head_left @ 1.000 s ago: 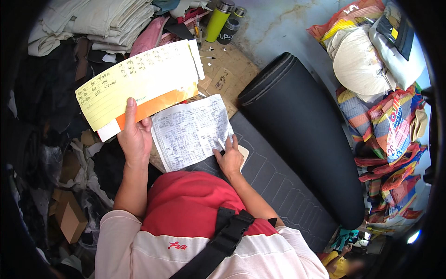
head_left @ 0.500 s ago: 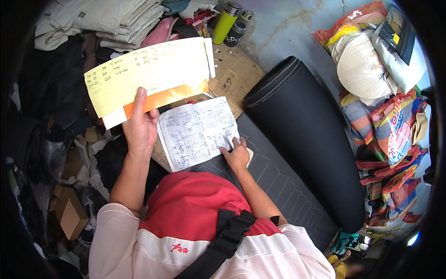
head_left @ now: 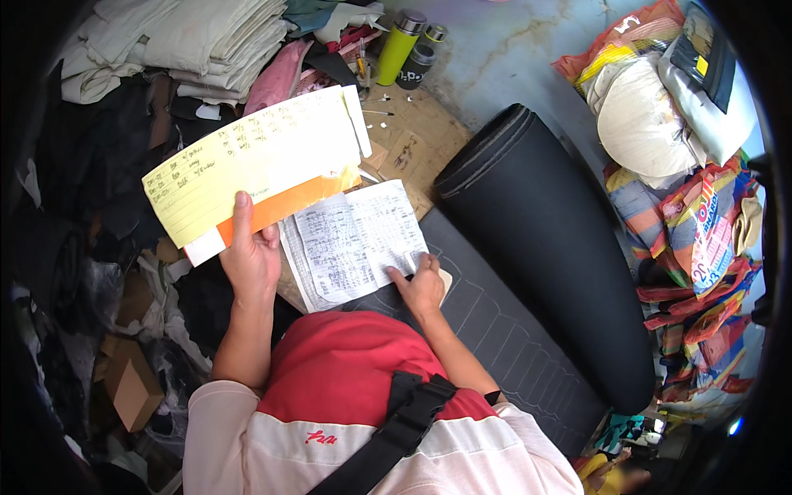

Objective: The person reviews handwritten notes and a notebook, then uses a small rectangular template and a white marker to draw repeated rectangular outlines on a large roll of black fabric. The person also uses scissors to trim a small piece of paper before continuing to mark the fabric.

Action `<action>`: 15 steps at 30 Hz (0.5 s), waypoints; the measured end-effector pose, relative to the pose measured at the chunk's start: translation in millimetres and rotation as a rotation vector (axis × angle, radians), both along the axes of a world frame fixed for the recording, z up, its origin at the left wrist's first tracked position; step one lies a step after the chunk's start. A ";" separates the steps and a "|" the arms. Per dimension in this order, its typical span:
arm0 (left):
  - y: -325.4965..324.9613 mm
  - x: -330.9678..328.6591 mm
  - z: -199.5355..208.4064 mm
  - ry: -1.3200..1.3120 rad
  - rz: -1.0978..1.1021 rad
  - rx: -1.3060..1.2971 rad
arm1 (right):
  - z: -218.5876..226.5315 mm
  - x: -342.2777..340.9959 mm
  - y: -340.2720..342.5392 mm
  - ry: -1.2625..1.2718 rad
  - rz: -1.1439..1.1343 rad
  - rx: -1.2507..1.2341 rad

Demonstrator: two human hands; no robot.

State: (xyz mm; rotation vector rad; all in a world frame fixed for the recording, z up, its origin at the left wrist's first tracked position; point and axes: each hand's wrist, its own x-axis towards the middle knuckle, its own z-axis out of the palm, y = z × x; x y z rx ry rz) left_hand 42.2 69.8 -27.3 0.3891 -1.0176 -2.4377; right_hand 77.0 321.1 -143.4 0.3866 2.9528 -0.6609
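My left hand [head_left: 254,262] grips a small stack of papers, thumb on top and fingers beneath. Uppermost is a yellow lined sheet [head_left: 256,157] with handwriting, over an orange-and-white paper [head_left: 285,205]. Below and to the right lies an open notebook [head_left: 355,239], its pages covered in dense handwriting. My right hand [head_left: 422,287] pinches the notebook's lower right edge, the thumb on the page and the other fingers curled at the side. The stack overlaps the notebook's upper left corner and hides part of it.
Black fabric with chalk outlines [head_left: 495,318] spreads under a large black roll [head_left: 544,256] on the right. A green bottle [head_left: 401,48] and a black cup [head_left: 417,66] stand at the back. Folded pale cloth [head_left: 206,41] is piled far left; a cardboard box [head_left: 132,386] sits lower left.
The papers in my left hand have come down a little and tilted more. On the notebook's left side, a leaf now stands apart from the pages below. My right hand stays at its edge.
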 end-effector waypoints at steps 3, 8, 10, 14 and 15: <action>0.7 5.0 1.6 0.020 -0.012 -0.023 | -15.7 -5.5 16.0 -0.069 0.019 0.228; 4.2 4.1 4.5 0.027 -0.013 -0.051 | -27.6 -4.8 15.6 -0.004 0.073 0.267; 4.1 3.0 5.6 0.033 -0.031 -0.063 | -22.0 -2.5 9.8 0.066 0.138 0.184; 1.4 6.1 6.6 0.050 -0.042 -0.107 | -5.6 4.8 2.8 -0.022 0.509 -0.581; 1.0 8.5 6.5 0.046 -0.047 -0.095 | -3.3 6.4 3.5 -0.113 0.624 -0.852</action>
